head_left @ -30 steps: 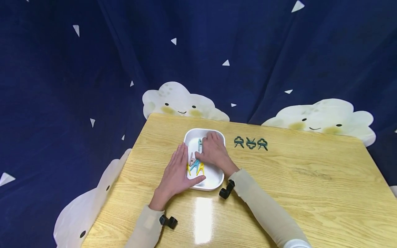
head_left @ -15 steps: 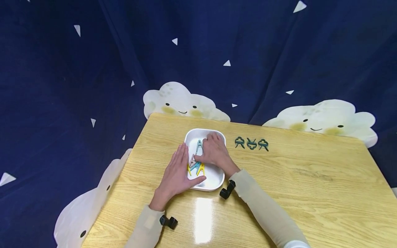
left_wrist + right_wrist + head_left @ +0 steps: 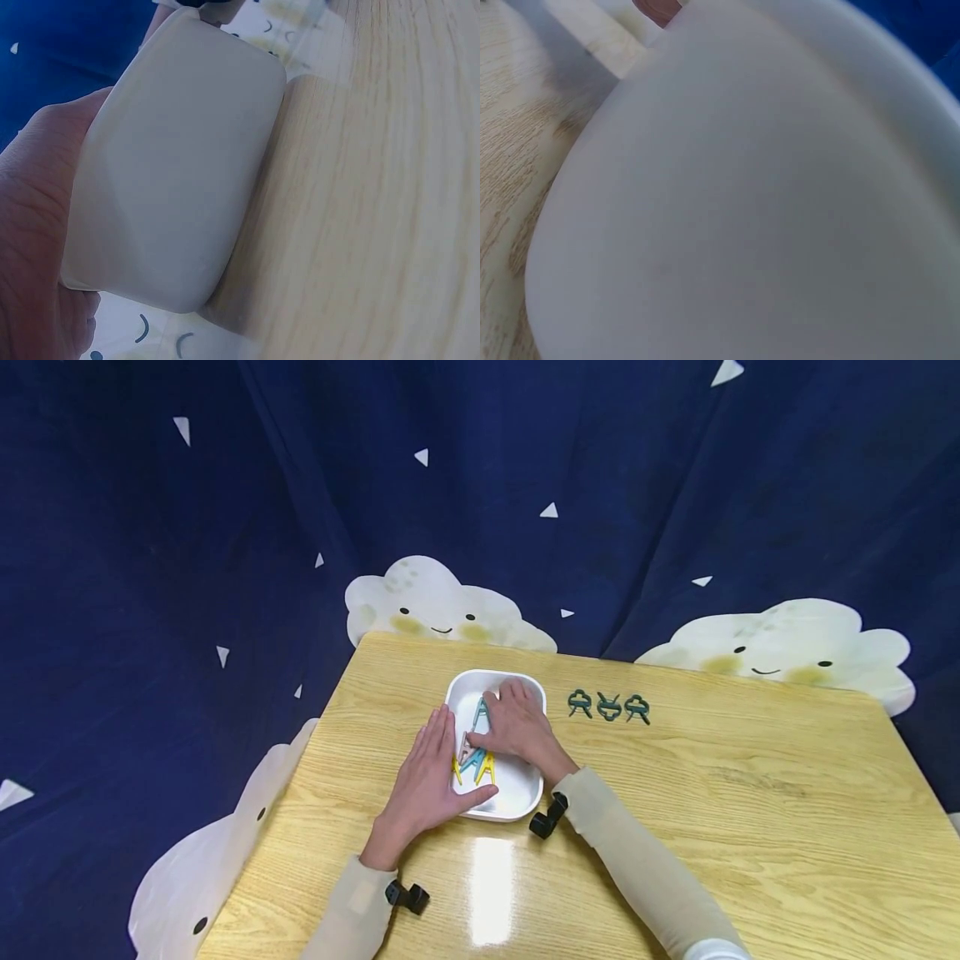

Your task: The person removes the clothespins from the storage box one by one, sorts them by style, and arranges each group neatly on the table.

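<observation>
Over the white tray (image 3: 517, 795), the right hand (image 3: 517, 722) curves, any grip hidden from me; the straight-fingered left hand (image 3: 426, 775) should brace.

A wood-grain tabletop (image 3: 750, 835) carries a white tray (image 3: 519, 787) and, near it, three dark green clips (image 3: 608, 704) in a row.

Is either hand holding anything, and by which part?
The left hand only touches the tray, straight fingers along its left side, thumb over the near rim. Whether the right hand holds anything cannot be told; some fingertips are hidden.
</observation>
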Available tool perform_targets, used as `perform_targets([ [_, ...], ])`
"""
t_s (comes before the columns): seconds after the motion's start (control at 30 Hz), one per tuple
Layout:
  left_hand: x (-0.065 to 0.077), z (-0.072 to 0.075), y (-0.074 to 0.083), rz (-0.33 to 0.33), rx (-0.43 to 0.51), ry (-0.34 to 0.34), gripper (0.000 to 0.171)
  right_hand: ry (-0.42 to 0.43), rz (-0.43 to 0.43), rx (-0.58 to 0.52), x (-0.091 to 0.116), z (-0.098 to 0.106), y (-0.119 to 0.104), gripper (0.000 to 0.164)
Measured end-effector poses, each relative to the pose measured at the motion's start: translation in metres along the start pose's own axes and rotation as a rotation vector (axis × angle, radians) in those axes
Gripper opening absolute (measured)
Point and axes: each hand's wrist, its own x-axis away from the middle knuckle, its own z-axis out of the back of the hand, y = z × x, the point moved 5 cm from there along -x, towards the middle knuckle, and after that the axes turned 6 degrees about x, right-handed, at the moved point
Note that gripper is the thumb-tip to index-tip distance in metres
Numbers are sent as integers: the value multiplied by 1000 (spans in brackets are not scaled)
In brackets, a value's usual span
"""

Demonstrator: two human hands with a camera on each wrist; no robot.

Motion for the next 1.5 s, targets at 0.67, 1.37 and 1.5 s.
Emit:
perform_targets([
  [0.67,0,2,2,-9,6,14,133,64,18,-48,0,4,1,67],
  [1.37,-1,-1,1,-19,13,17,133,154,-32,-78,18,28,9,80],
  [1.5,0,0,1,-15,18,23,133,149,-14,-69,27,28,11,82],
])
